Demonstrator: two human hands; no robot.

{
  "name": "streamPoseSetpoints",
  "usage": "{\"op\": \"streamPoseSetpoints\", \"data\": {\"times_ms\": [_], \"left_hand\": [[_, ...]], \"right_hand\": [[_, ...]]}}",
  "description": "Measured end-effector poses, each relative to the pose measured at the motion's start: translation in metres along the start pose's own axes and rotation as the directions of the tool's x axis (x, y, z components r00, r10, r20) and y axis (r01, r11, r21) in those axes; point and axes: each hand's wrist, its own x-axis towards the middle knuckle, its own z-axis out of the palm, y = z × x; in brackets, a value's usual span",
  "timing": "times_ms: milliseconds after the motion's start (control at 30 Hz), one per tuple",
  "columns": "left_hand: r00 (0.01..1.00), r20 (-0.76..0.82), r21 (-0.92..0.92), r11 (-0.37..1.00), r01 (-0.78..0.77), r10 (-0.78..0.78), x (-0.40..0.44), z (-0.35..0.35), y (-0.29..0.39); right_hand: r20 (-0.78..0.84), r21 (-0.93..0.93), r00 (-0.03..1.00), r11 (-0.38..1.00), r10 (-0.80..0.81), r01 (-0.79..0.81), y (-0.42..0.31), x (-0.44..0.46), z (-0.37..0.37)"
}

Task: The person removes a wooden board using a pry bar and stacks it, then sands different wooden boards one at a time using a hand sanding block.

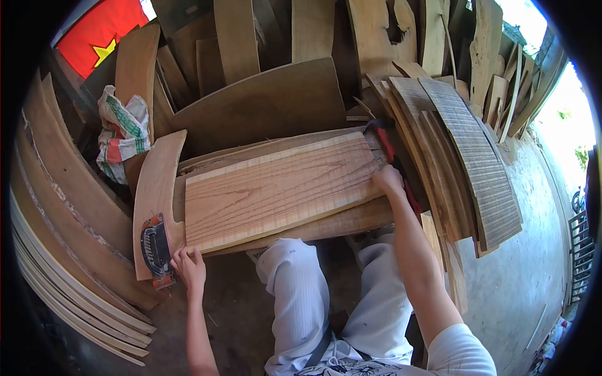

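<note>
A pale, planed wooden board (282,188) with dark wavy grain lies flat across my work surface, in front of my knees. My left hand (190,268) is closed on its near left corner, fingers bent at the edge. At the opposite end, my right hand (389,180) grips the board's right edge; some of its fingers are hidden. Just left of my left hand, a black hand tool with orange ends (157,250) rests on an upright-grained plank (160,169). A red-and-black tool (384,141) lies beyond my right hand, partly covered by it.
A stack of rough boards (464,156) stands at the right. Long curved-looking planks (75,194) fill the left side. More boards (313,31) lean at the back, near a woven sack (123,131) and a red flag (100,34). Concrete floor (501,294) shows at right.
</note>
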Motion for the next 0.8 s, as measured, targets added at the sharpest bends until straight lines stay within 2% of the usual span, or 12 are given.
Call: {"op": "streamPoseSetpoints", "data": {"times_ms": [67, 133, 233, 300, 367, 433, 500, 533, 567, 633, 733, 800], "left_hand": [[1.0, -0.001, -0.049, 0.999, 0.018, -0.018, 0.003, 0.006, -0.004], [0.987, -0.081, -0.11, 0.985, 0.131, -0.141, 0.009, 0.016, -0.004], [0.96, -0.149, -0.292, 0.938, 0.187, -0.238, 0.016, 0.018, -0.005], [0.925, -0.132, -0.556, 0.799, 0.228, -0.356, 0.024, 0.003, 0.003], [0.922, -0.148, -0.69, 0.705, 0.164, -0.359, 0.037, -0.02, 0.005], [0.918, -0.058, -0.843, 0.512, 0.166, -0.392, 0.052, -0.05, 0.011], [0.881, -0.076, -0.912, 0.389, 0.127, -0.467, 0.059, -0.085, 0.036], [0.887, -0.068, -0.901, 0.41, 0.143, -0.457, 0.064, -0.096, 0.035], [0.899, -0.042, -0.932, 0.342, 0.122, -0.435, 0.069, -0.101, 0.032], [0.9, 0.016, -0.966, 0.225, 0.126, -0.436, 0.079, -0.108, 0.038], [0.926, -0.052, -0.964, 0.26, 0.05, -0.373, 0.092, -0.095, 0.048], [0.932, -0.059, -0.961, 0.273, 0.044, -0.359, 0.106, -0.078, 0.049]], "right_hand": [[-0.047, -0.014, 0.999, 1.0, -0.007, 0.007, 0.001, 0.002, 0.009], [-0.1, -0.025, 0.995, 1.0, -0.014, 0.011, 0.001, 0.002, 0.01], [-0.001, 0.164, 1.0, 0.986, 0.02, -0.02, -0.002, -0.007, -0.013], [-0.079, 0.192, 0.997, 0.981, 0.015, 0.001, -0.009, -0.02, -0.035], [-0.22, 0.215, 0.975, 0.976, 0.034, 0.015, -0.008, -0.017, -0.045], [-0.325, 0.29, 0.946, 0.954, 0.026, 0.073, -0.009, -0.021, -0.061], [-0.408, 0.398, 0.912, 0.908, 0.049, 0.13, -0.001, -0.009, -0.065], [-0.351, 0.497, 0.933, 0.86, 0.08, 0.113, 0.0, -0.012, -0.074], [-0.254, 0.593, 0.957, 0.805, 0.14, 0.039, -0.008, -0.027, -0.091], [-0.263, 0.652, 0.954, 0.756, 0.147, 0.063, -0.007, -0.032, -0.099], [-0.379, 0.613, 0.923, 0.766, 0.07, 0.194, -0.011, -0.027, -0.095], [-0.416, 0.69, 0.909, 0.664, 0.035, 0.29, -0.022, -0.028, -0.09]]}}
